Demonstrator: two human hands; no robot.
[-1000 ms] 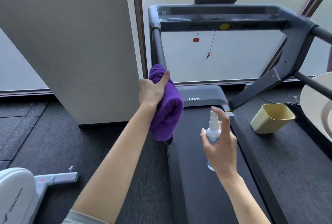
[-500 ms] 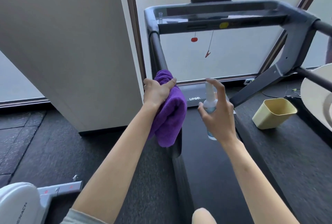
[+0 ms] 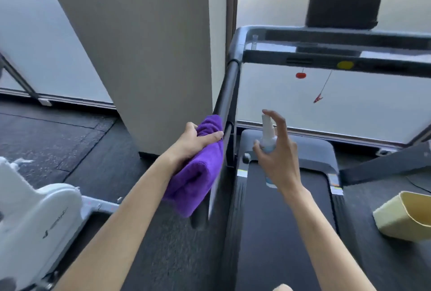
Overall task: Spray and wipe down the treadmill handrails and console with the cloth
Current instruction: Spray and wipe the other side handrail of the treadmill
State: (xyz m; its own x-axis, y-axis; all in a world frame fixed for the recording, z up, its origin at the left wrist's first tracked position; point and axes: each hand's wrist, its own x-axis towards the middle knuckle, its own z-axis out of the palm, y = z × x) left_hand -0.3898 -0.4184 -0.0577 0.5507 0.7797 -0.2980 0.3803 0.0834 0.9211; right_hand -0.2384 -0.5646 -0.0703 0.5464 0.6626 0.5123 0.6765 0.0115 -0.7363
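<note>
My left hand (image 3: 194,142) grips a folded purple cloth (image 3: 194,175) wrapped around the treadmill's left handrail (image 3: 227,90), a dark bar that slopes up to the console (image 3: 326,54). To the right of the rail, my right hand (image 3: 278,157) holds a small clear spray bottle (image 3: 267,138) upright over the belt, with the index finger arched above its white nozzle. A dark screen (image 3: 344,2) stands on top of the console. The treadmill belt (image 3: 279,220) runs below both arms.
A wide white pillar (image 3: 151,57) stands right behind the left handrail. A white exercise machine (image 3: 35,216) sits at lower left on the dark rubber floor. A pale yellow bin (image 3: 405,216) lies at right beside the belt. A red safety clip (image 3: 318,99) hangs under the console.
The view has swung left and closer to the left handrail. My left hand has slid the cloth along the rail, and my right hand has raised the bottle nearer to it.
</note>
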